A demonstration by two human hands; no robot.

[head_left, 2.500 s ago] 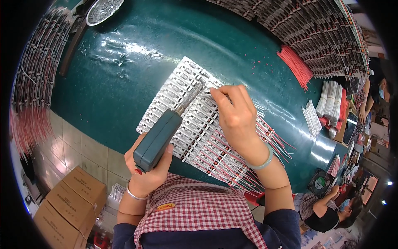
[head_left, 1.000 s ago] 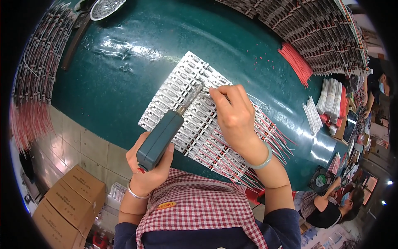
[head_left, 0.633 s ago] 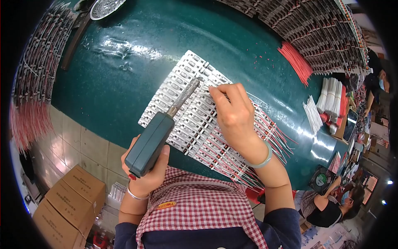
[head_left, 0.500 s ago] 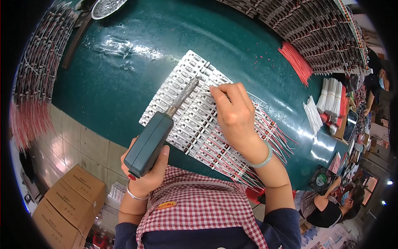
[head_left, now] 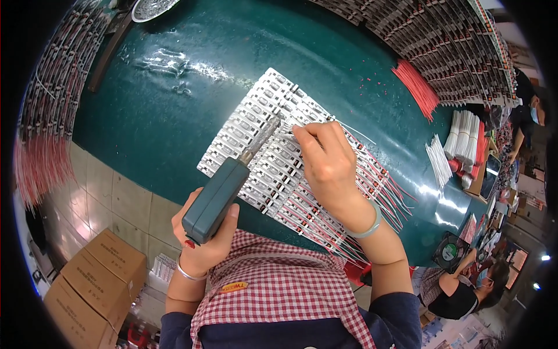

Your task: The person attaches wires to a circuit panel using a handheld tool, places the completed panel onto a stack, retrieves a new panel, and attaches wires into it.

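Soldering tool [head_left: 220, 193] over white strip array

Tool is gripped by left hand [head_left: 204, 241], fingers wrapped around its body, tip laid on white module strips [head_left: 261, 145] on green table [head_left: 174, 99]. Thin wire [head_left: 354, 131] is pinched by right hand [head_left: 328, 166] beside tip.

Left hand [head_left: 203, 241] gripping a teal soldering tool [head_left: 216, 199], right hand [head_left: 328, 166] pinching a white wire [head_left: 354, 132] over white module strips [head_left: 256, 116]; green bench [head_left: 174, 104]

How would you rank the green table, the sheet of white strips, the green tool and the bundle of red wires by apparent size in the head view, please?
1. Green table.
2. Sheet of white strips.
3. Green tool, though it is nearer the camera.
4. Bundle of red wires.
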